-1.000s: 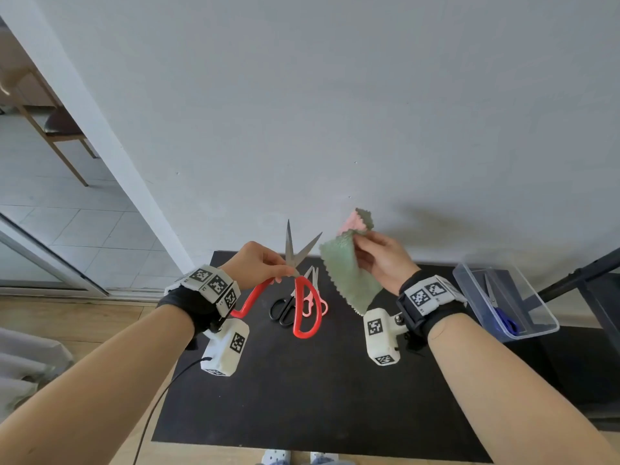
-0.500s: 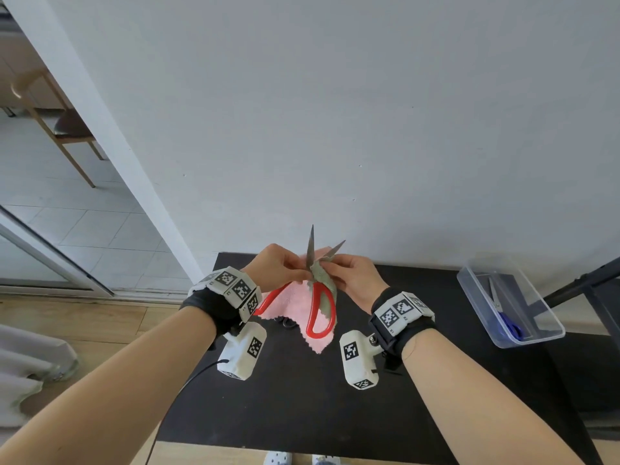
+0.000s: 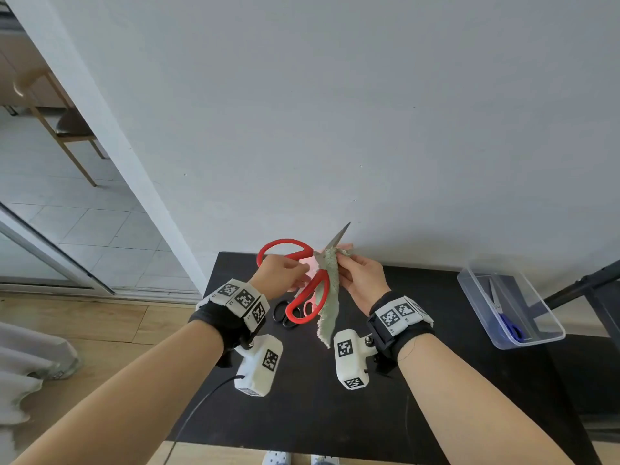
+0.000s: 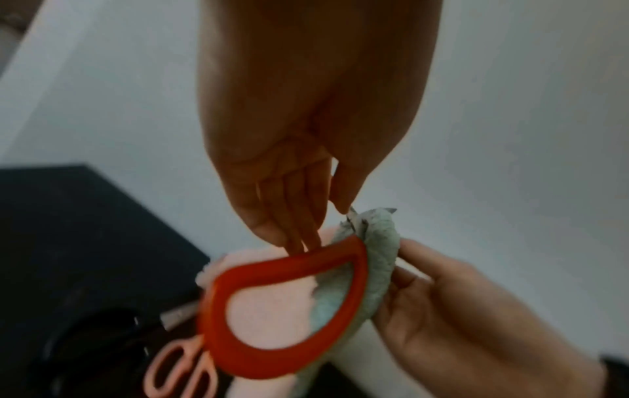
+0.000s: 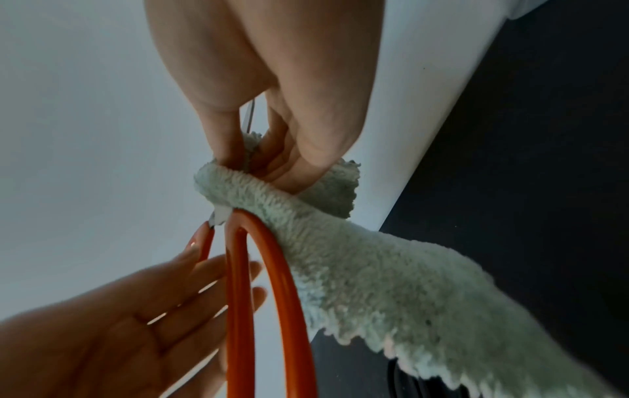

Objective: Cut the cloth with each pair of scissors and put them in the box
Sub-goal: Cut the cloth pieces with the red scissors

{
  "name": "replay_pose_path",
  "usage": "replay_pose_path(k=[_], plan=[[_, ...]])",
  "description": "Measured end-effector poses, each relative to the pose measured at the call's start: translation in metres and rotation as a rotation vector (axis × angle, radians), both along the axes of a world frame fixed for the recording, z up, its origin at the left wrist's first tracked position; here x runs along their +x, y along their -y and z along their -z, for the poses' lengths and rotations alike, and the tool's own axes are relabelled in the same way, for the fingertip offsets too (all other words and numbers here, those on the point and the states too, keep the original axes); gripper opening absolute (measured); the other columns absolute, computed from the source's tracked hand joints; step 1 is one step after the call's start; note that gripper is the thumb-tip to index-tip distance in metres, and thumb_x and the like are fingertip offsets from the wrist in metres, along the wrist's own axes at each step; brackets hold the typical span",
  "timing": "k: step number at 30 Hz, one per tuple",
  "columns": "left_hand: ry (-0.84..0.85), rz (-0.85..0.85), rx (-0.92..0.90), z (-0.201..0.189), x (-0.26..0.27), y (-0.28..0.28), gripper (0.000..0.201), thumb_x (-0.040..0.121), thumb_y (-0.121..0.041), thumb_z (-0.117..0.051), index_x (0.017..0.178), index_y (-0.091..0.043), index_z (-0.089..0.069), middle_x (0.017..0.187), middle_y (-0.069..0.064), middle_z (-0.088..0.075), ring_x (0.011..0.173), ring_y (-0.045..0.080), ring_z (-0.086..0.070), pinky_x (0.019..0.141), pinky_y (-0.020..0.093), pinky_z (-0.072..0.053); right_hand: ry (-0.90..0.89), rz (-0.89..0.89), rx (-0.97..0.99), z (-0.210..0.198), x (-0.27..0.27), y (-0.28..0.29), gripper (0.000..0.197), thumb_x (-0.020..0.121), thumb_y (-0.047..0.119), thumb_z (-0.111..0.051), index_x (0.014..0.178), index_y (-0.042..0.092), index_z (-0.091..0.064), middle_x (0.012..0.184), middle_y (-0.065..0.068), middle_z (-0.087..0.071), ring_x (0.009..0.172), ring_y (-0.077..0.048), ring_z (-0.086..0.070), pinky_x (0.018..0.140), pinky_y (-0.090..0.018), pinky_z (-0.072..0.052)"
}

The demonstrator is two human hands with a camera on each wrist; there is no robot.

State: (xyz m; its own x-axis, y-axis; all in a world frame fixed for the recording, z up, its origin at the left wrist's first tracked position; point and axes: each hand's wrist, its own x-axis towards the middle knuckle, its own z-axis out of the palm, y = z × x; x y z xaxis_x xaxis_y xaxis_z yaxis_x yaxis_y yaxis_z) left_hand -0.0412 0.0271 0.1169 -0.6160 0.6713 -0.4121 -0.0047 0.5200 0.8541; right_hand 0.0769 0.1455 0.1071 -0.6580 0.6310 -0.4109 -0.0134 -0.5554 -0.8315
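Red-handled scissors (image 3: 308, 290) are held in the air above the far edge of the black bench (image 3: 436, 380), near its middle, blades pointing up toward the wall. One handle loop stands above the left hand (image 3: 280, 275); the other hangs below it.

Left hand: fingers extended and relaxed, their tips touching the red handle loop; in the left wrist view no finger is curled round the loop.

Right hand (image 3: 364, 280): thumb and fingers pinch the green cloth (image 3: 327, 307) at its top, beside the scissor pivot. The cloth drapes along the blade and lower handle and hangs free below the hands, with a pink underside visible in the left wrist view. Whether the blade has entered the cloth cannot be told.

On the bench under the hands lie black-handled scissors (image 3: 281, 313) and, touching them, pink-handled scissors (image 4: 177, 369).

A clear plastic box (image 3: 540, 337) stands at the right edge of the bench, well apart from the hands. It contains blue-handled scissors (image 3: 505, 313).
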Motion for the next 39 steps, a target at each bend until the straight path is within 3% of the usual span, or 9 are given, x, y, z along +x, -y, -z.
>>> replay_pose_path(k=[2,5,8,14,18,21,25,35,39], plan=[[0.207,-0.14,0.084,0.005,0.001,-0.003,0.026,0.09,-0.018,-0.063,0.106,0.002,-0.068,0.099,0.016,-0.072,0.09,0.023,-0.069,0.08,0.029,-0.057,-0.019,-0.018,-0.008,0.0,0.0,0.003,0.02,0.092,0.004,-0.056,0.106,-0.007,-0.064,0.096,-0.017,-0.069,0.084,-0.022,-0.068,0.082,-0.032,-0.055],[0.549,-0.262,0.212,0.005,0.006,-0.002,0.036,0.082,-0.025,-0.072,0.111,-0.004,-0.066,0.104,0.013,-0.072,0.092,0.021,-0.07,0.07,0.028,-0.055,-0.038,-0.036,-0.006,-0.001,-0.001,0.006,0.025,0.092,0.005,-0.057,0.112,-0.009,-0.063,0.106,-0.023,-0.068,0.091,-0.025,-0.069,0.081,-0.03,-0.057],[0.624,-0.348,0.251,0.005,0.011,-0.002,0.035,0.08,-0.025,-0.074,0.11,-0.008,-0.067,0.102,0.009,-0.073,0.088,0.019,-0.071,0.064,0.028,-0.055,-0.032,-0.047,0.001,-0.001,-0.001,0.007,0.025,0.091,0.006,-0.058,0.111,-0.009,-0.064,0.11,-0.026,-0.066,0.096,-0.028,-0.068,0.08,-0.03,-0.057],[0.563,-0.478,0.273,0.004,0.015,-0.002,0.03,0.072,-0.016,-0.081,0.098,-0.005,-0.073,0.092,0.011,-0.074,0.078,0.022,-0.069,0.073,0.034,-0.057,-0.061,-0.109,0.035,-0.008,0.001,0.01,0.015,0.091,0.003,-0.056,0.099,-0.003,-0.068,0.097,-0.017,-0.072,0.089,-0.024,-0.071,0.074,-0.027,-0.057],[0.491,-0.482,0.307,0.001,0.015,-0.001,0.015,0.076,-0.011,-0.077,0.088,-0.005,-0.071,0.079,0.009,-0.072,0.059,0.014,-0.068,0.052,0.022,-0.053,-0.042,-0.071,0.028,-0.006,-0.001,0.009,0.016,0.091,0.002,-0.056,0.102,-0.006,-0.066,0.103,-0.023,-0.068,0.091,-0.027,-0.068,0.082,-0.03,-0.057],[0.389,-0.49,0.282,-0.001,0.012,0.003,0.01,0.076,-0.011,-0.078,0.082,-0.008,-0.071,0.077,0.008,-0.072,0.054,0.012,-0.066,0.048,0.019,-0.051,-0.075,-0.028,-0.008,-0.004,0.002,0.007,0.022,0.093,0.001,-0.054,0.11,-0.009,-0.063,0.101,-0.019,-0.068,0.088,-0.023,-0.068,0.082,-0.028,-0.056],[0.299,-0.479,0.25,-0.003,0.006,0.006,0.017,0.075,-0.013,-0.078,0.089,-0.005,-0.073,0.076,0.008,-0.072,0.047,0.007,-0.062,0.05,0.017,-0.05,-0.084,-0.007,-0.005,-0.004,0.006,0.001,0.019,0.092,0.0,-0.054,0.106,-0.006,-0.064,0.098,-0.014,-0.069,0.086,-0.019,-0.068,0.078,-0.025,-0.056],[0.133,-0.374,0.16,-0.011,-0.013,0.018,0.019,0.08,-0.018,-0.074,0.094,-0.005,-0.071,0.073,0.007,-0.07,0.051,0.006,-0.062,0.054,0.017,-0.052,-0.065,-0.006,0.041,-0.007,0.028,-0.037,0.015,0.095,0.005,-0.051,0.102,0.005,-0.065,0.1,-0.01,-0.069,0.092,-0.02,-0.066,0.08,-0.028,-0.054],[0.026,-0.198,0.085,-0.023,-0.014,0.02,0.01,0.082,-0.014,-0.072,0.086,-0.006,-0.068,0.052,-0.004,-0.065,0.042,0.002,-0.059,0.045,0.012,-0.048,0.032,-0.17,0.238,-0.021,0.028,-0.048,0.015,0.094,-0.001,-0.049,0.1,0.007,-0.061,0.096,-0.008,-0.066,0.087,-0.02,-0.064,0.076,-0.025,-0.056]])
